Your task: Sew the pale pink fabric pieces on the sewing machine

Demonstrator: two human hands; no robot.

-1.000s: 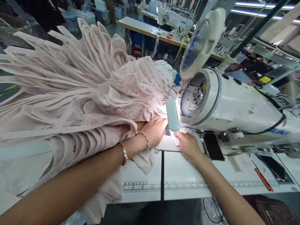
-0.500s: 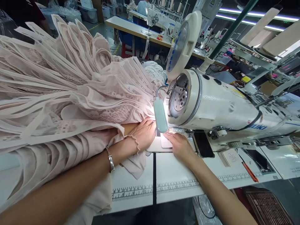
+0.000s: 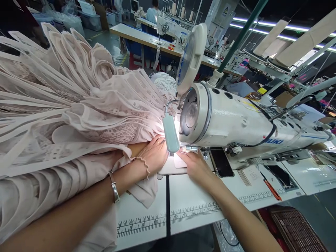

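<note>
My left hand (image 3: 154, 154) lies with its fingers stretched out over pale pink fabric (image 3: 143, 194), beside the needle area of a white sewing machine (image 3: 225, 115). A loose strap of the cloth crosses that wrist. Close to the presser area, my right hand (image 3: 195, 166) has its fingers together, tips partly behind a green lamp (image 3: 171, 134); what they pinch, if anything, is hidden. A brightly lit pale plate (image 3: 179, 161) shows under the right fingertips. Piled left of the machine is a large bundle of pink lace garments (image 3: 105, 101).
A dark phone (image 3: 222, 162) lies on the machine bed by my right hand. Further right are an orange-handled tool (image 3: 273, 190) and a second dark device (image 3: 279, 175). Ruler marks (image 3: 194, 211) run along the table's front edge. Another sewing table (image 3: 141, 36) stands behind.
The view has shifted, so the machine sits further left. The disc inside the machine's open end, sharp before, is now blurred. Both hands stay nearly in place by the needle area.
</note>
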